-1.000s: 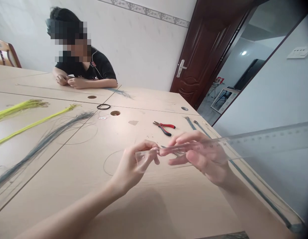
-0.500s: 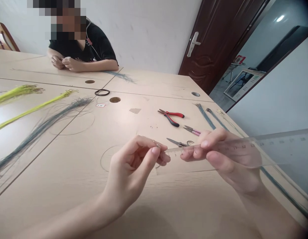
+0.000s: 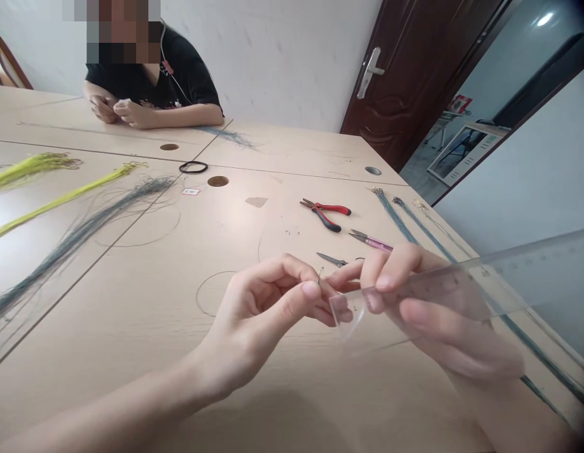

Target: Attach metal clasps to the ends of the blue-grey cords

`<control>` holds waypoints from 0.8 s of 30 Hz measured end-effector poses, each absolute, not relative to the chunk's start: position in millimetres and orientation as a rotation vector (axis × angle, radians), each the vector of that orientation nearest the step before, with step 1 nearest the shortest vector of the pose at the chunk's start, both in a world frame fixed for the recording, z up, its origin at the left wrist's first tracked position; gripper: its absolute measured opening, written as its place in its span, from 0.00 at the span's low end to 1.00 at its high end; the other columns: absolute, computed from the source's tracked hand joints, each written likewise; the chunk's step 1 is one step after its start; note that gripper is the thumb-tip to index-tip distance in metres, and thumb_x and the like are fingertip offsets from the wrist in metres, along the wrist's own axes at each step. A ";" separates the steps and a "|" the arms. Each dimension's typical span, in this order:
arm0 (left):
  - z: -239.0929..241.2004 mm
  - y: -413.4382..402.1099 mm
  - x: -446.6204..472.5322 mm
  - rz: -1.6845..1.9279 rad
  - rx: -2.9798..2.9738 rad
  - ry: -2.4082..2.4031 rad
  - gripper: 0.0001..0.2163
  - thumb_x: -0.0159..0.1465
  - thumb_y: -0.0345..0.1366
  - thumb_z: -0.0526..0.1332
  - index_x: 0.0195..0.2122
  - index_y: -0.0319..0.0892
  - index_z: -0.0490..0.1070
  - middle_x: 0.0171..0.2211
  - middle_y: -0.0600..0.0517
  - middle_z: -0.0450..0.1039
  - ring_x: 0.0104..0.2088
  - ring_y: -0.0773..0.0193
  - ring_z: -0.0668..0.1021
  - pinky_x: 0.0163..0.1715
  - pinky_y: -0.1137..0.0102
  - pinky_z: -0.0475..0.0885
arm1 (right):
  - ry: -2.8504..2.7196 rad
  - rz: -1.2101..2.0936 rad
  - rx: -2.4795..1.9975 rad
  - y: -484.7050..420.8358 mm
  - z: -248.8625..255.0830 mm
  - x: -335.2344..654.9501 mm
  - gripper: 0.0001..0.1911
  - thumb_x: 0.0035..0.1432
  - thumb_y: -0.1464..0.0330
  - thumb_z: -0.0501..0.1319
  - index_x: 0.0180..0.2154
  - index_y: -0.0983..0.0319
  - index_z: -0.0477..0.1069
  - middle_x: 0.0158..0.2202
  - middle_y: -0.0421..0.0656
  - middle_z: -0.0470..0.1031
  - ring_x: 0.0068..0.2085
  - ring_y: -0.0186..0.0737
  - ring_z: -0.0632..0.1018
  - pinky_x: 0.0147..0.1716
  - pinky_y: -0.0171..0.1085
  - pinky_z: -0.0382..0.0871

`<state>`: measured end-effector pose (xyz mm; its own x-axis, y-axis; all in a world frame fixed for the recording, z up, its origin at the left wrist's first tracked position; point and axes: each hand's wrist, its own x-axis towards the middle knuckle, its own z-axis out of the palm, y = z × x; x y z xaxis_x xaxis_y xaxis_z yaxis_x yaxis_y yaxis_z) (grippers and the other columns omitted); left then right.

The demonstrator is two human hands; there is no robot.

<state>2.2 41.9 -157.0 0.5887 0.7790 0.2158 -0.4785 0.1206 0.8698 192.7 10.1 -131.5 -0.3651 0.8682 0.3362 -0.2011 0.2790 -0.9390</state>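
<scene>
Your left hand (image 3: 268, 302) pinches a tiny metal clasp (image 3: 320, 274) between thumb and fingertips, lifted above the surface (image 3: 282, 390). Your right hand (image 3: 428, 308) is closed around a clear plastic ruler (image 3: 461, 280), its near end touching your left fingers. Just beyond your hands lie small scissors (image 3: 333, 258), pink-handled snips (image 3: 371, 241) and red-handled pliers (image 3: 325, 212). Across the surface, another person's hands (image 3: 117, 112) rest together.
</scene>
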 end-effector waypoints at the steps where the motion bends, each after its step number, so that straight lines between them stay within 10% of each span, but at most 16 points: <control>1: -156.5 42.1 1.8 0.929 1.111 0.322 0.05 0.65 0.32 0.57 0.33 0.40 0.71 0.31 0.52 0.76 0.34 0.66 0.77 0.40 0.68 0.74 | -1.503 1.317 -0.614 10.2 -131.2 193.6 0.05 0.60 0.70 0.56 0.37 0.57 0.69 0.31 0.41 0.69 0.49 0.50 0.73 0.48 0.52 0.68; 24: -149.0 37.4 1.7 0.904 1.238 0.335 0.05 0.65 0.30 0.55 0.32 0.40 0.68 0.28 0.54 0.75 0.31 0.71 0.76 0.35 0.75 0.72 | -1.402 1.452 -0.577 2.3 -132.0 183.9 0.06 0.62 0.72 0.54 0.39 0.55 0.65 0.36 0.38 0.74 0.38 0.39 0.77 0.45 0.48 0.70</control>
